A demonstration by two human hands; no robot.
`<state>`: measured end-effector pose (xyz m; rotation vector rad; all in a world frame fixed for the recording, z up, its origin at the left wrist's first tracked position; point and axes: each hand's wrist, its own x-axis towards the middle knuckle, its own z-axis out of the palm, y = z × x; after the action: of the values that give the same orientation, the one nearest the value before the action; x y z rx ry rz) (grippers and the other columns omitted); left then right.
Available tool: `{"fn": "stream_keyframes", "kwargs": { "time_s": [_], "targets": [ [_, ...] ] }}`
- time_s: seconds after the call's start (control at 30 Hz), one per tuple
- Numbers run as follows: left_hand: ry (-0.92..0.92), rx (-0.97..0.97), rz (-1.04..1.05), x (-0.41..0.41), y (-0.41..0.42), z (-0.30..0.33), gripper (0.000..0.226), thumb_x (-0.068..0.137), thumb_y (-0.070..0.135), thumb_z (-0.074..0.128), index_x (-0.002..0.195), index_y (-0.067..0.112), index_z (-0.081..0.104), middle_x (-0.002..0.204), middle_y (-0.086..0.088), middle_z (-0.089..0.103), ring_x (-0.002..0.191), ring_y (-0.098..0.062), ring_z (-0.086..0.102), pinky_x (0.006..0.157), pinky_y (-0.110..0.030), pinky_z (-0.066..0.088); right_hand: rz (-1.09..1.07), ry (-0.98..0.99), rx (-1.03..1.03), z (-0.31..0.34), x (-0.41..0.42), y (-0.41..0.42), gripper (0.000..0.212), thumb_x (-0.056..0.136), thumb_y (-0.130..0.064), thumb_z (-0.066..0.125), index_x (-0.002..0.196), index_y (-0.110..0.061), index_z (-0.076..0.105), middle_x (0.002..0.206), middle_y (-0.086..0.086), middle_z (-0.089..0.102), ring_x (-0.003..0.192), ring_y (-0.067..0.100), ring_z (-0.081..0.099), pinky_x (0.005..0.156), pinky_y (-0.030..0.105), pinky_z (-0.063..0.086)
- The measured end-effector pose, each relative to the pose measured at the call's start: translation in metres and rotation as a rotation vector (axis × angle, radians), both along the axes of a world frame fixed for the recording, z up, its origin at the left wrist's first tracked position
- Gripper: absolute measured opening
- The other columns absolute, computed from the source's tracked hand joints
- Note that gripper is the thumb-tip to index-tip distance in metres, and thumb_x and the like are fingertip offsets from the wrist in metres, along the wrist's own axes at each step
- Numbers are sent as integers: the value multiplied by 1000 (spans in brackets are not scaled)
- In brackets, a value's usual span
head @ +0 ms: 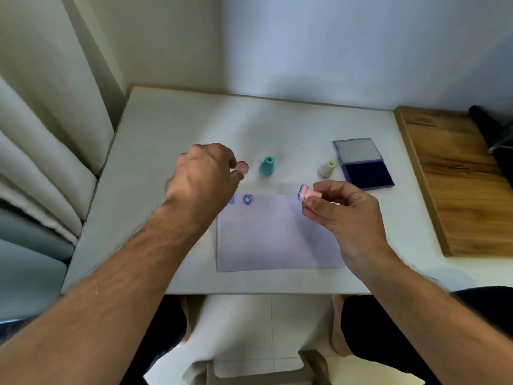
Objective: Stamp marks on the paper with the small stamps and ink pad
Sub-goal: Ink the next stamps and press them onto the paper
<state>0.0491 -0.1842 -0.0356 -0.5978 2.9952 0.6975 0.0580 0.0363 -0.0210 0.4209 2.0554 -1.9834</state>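
A sheet of white paper (277, 234) lies on the white table, with two blue stamp marks (247, 199) near its top left corner. My right hand (344, 215) pinches a pink stamp (309, 193) held sideways above the paper's top right, its inked face pointing left. My left hand (205, 176) hovers over the paper's top left and its fingertips close on a red stamp (242, 167). A teal stamp (267, 165) and a cream stamp (327, 168) stand upright behind the paper. The ink pad (367, 176) lies open at the right.
The white table (166, 134) ends at a wall behind and a curtain on the left. A wooden board (460, 179) lies at the right edge with a dark object (491, 129) on it. My knees show below the table's front edge.
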Motion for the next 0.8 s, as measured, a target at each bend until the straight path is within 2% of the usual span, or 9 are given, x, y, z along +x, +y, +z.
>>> {"fn": "stream_keyframes", "kwargs": {
  "time_s": [0.13, 0.3, 0.5, 0.63, 0.73, 0.8],
  "targets": [
    [70, 5, -6, -9, 2, -7, 38, 85, 54, 63, 112, 27, 69, 104, 2, 70, 94, -22, 65, 79, -39, 57, 11, -75, -107, 0, -5, -1, 20, 81, 3, 73, 99, -3, 73, 94, 16, 76, 83, 25, 74, 72, 28, 61],
    [69, -39, -43, -20, 9, -19, 37, 90, 40, 60, 122, 22, 66, 114, -2, 68, 103, -24, 64, 81, -29, 47, 50, -116, -132, -6, -11, 1, 20, 83, -3, 73, 103, -2, 73, 90, 13, 77, 72, 24, 73, 68, 28, 61],
    [25, -78, -101, -25, 17, -23, 29, 90, 30, 61, 117, 20, 69, 105, -6, 67, 98, -27, 62, 77, -27, 41, 66, -133, -154, -11, -21, 2, 17, 83, -7, 74, 99, -4, 74, 79, 11, 75, 63, 21, 70, 60, 25, 59],
    [38, -109, -132, -25, 18, -24, 23, 92, 26, 59, 110, 17, 72, 102, -9, 65, 94, -30, 63, 79, -33, 48, 78, -137, -160, -14, -24, 2, 16, 83, -6, 74, 99, -6, 74, 74, 7, 75, 64, 22, 71, 60, 26, 59],
    [72, -90, -110, -24, 18, -25, 29, 94, 28, 56, 117, 21, 71, 107, -9, 64, 95, -29, 63, 81, -32, 47, 85, -140, -164, -15, -24, 2, 17, 83, -6, 74, 100, -6, 74, 75, 7, 75, 64, 22, 71, 59, 27, 60],
    [156, -16, -31, -23, 19, -21, 32, 91, 31, 56, 118, 24, 71, 109, -5, 65, 89, -22, 66, 83, -27, 48, 86, -131, -176, -14, -24, 1, 17, 83, -4, 73, 100, -6, 74, 75, 8, 75, 64, 22, 71, 58, 26, 59]
  ]
}}
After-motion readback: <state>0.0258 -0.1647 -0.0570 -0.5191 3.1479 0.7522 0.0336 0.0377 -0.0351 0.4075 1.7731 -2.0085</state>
